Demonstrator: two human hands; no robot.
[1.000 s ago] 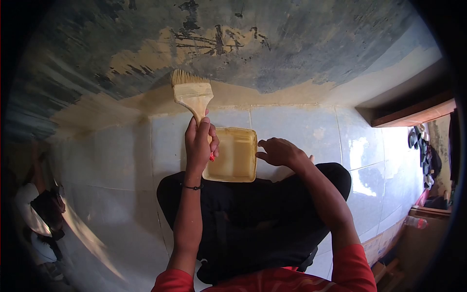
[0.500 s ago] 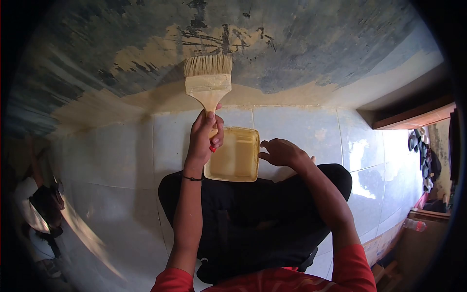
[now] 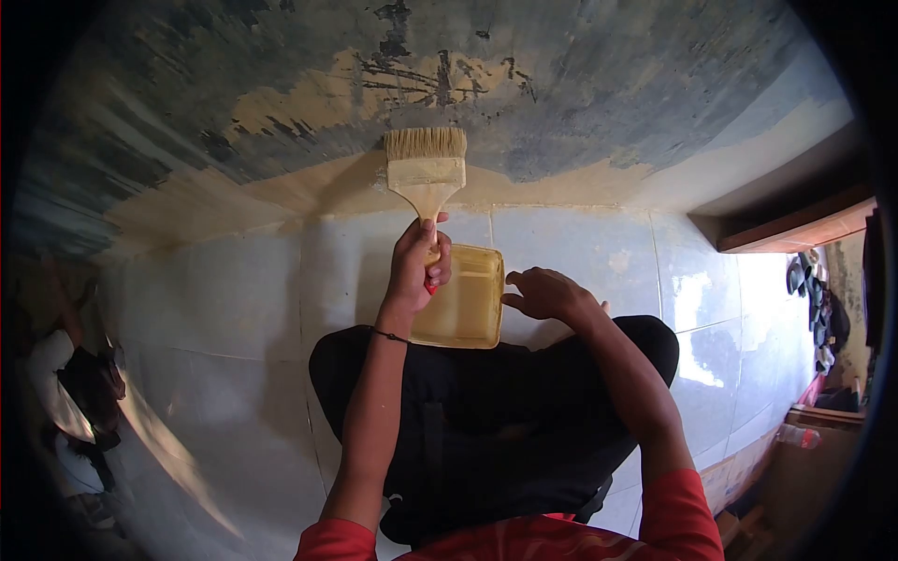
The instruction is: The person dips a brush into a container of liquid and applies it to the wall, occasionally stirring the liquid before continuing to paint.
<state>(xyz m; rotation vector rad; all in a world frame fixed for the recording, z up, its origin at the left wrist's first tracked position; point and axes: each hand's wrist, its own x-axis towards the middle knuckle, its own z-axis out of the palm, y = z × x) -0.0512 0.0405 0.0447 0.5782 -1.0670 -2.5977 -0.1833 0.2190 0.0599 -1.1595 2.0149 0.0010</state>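
A wide paintbrush [image 3: 427, 175] with pale bristles and a paint-smeared wooden head is in my left hand [image 3: 417, 266], whose fingers wrap its handle. Its bristles point away from me, overlapping the lower part of the patchy wall [image 3: 599, 103]. Below that hand, a square yellowish tray [image 3: 500, 299] holds cream-coloured paint and stands on the floor in front of my crossed legs. My right hand [image 3: 547, 294] is just right of the tray, thumb and forefinger apart, fingertips right by its rim. No object shows in those fingers.
Pale glossy tiles [image 3: 580, 248] cover the floor up to the wall. On the right is a wooden ledge [image 3: 795, 224], with a plastic bottle [image 3: 798, 436] farther down. Another person [image 3: 70, 383] in a white top sits at the far left.
My left hand has moved the paintbrush to the right and slightly down, towards me. My right hand stays beside the tray.
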